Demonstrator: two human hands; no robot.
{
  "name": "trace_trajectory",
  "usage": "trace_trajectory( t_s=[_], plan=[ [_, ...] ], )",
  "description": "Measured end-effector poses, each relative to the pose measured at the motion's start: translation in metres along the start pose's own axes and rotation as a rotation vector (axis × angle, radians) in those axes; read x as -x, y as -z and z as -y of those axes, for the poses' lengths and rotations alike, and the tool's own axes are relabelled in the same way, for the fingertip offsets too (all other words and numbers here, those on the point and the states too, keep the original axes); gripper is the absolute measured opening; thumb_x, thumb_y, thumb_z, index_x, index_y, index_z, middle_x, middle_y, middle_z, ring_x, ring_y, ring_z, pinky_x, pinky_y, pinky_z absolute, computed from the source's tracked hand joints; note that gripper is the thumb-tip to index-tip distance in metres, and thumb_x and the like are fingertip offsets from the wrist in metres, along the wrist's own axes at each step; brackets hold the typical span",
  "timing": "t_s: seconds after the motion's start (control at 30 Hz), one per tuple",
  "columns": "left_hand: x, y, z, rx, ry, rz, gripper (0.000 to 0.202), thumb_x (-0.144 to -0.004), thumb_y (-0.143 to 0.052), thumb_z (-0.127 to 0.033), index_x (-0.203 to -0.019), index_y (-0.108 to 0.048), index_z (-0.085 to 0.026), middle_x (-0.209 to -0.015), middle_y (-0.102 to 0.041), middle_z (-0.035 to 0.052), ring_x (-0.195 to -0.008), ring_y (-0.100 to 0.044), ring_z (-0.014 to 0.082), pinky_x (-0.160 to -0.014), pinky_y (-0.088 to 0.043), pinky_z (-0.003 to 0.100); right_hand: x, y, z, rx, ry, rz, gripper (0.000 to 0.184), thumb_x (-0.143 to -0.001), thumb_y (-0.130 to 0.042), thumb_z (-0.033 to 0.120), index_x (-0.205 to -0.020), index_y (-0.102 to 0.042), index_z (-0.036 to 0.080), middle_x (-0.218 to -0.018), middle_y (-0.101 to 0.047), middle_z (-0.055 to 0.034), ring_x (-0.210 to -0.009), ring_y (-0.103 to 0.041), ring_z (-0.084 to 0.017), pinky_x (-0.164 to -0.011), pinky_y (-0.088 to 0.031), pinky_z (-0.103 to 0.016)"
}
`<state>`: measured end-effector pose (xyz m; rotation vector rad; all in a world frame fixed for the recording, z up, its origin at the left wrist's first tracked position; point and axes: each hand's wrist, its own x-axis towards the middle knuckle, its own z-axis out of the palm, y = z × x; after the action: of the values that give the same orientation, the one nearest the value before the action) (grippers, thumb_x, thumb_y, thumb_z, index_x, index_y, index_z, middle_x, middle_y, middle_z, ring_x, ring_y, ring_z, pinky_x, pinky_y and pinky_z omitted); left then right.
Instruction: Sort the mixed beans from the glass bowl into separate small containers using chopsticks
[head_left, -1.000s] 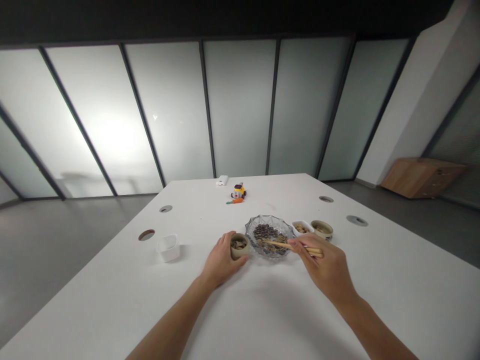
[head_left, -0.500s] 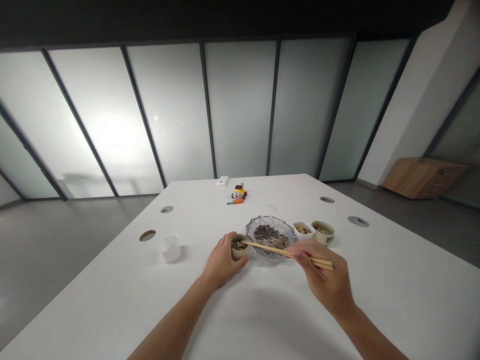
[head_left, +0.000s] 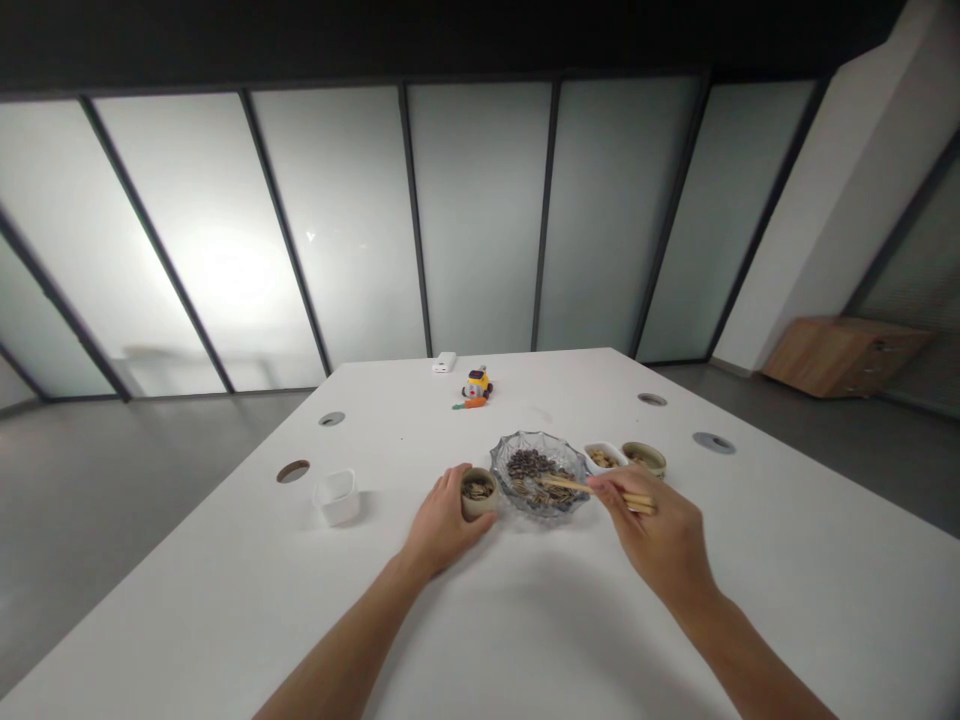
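My left hand is wrapped round a small tan cup that holds seeds. My right hand grips a pair of wooden chopsticks, whose tips reach into a clear glass bowl of dark mixed seeds and nuts. The glass bowl stands between my two hands, right beside the tan cup.
A small white dish and a second tan cup stand right of the glass bowl. An empty white square container sits to the left. Farther back lie a toy car, an orange piece and a white box. Round cable holes dot the white table.
Half a second ago the chopstick tips were over the small tan cup; they have swung back right into the glass bowl. My left hand has stayed on the cup.
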<state>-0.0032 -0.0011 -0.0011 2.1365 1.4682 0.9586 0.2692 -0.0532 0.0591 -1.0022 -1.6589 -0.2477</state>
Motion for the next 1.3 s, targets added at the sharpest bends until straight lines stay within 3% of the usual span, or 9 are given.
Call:
trace_trajectory(
  t_s=[0.3, 0.8, 1.0, 1.17, 1.3],
  plan=[
    [0.000, -0.001, 0.001, 0.006, -0.006, -0.007, 0.062, -0.078, -0.076, -0.032, -0.135, -0.051, -0.025, -0.136, -0.061, 0.0093, -0.125, -0.059, 0.0271, -0.109, -0.045, 0.040, -0.001, 0.000, 0.005, 0.002, 0.002, 0.086, 0.027, -0.100, -0.059, 0.036, -0.077, -0.067, 0.024, -0.074, -0.074, -0.0027, -0.065, -0.069, -0.018, -0.059, -0.053, -0.029],
    [0.000, -0.002, 0.003, 0.005, -0.007, -0.013, 0.062, -0.078, -0.076, -0.032, -0.135, -0.052, -0.025, -0.136, -0.062, 0.0095, -0.125, -0.060, 0.0270, -0.110, -0.045, 0.041, -0.003, 0.001, 0.005, 0.042, 0.016, 0.012, 0.029, -0.100, -0.061, 0.035, -0.074, -0.067, 0.022, -0.071, -0.073, -0.0031, -0.061, -0.067, -0.017, -0.057, -0.051, -0.028],
    [0.000, -0.002, 0.004, -0.003, 0.009, -0.010, 0.065, -0.078, -0.076, -0.034, -0.137, -0.050, -0.025, -0.137, -0.061, 0.0100, -0.126, -0.059, 0.0283, -0.110, -0.045, 0.042, 0.001, 0.001, 0.010, -0.082, -0.070, -0.085, 0.022, -0.099, -0.061, 0.028, -0.081, -0.072, 0.022, -0.080, -0.076, -0.0050, -0.074, -0.072, -0.020, -0.068, -0.056, -0.030],
    [0.000, -0.001, 0.001, 0.000, -0.009, -0.004, 0.060, -0.079, -0.075, -0.030, -0.135, -0.052, -0.026, -0.137, -0.061, 0.0090, -0.126, -0.059, 0.0268, -0.110, -0.045, 0.040, 0.007, -0.006, 0.026, -0.267, -0.080, -0.008, 0.020, -0.098, -0.063, 0.028, -0.083, -0.074, 0.023, -0.078, -0.076, -0.0039, -0.070, -0.072, -0.019, -0.065, -0.057, -0.029],
    [0.000, -0.001, 0.001, -0.005, -0.005, -0.002, 0.061, -0.080, -0.074, -0.032, -0.135, -0.050, -0.024, -0.136, -0.061, 0.0095, -0.126, -0.059, 0.0268, -0.110, -0.045, 0.041, 0.008, -0.008, 0.027, -0.248, -0.079, -0.019, 0.016, -0.098, -0.063, 0.025, -0.086, -0.075, 0.023, -0.081, -0.077, -0.0040, -0.074, -0.073, -0.019, -0.067, -0.058, -0.029]
  ],
)
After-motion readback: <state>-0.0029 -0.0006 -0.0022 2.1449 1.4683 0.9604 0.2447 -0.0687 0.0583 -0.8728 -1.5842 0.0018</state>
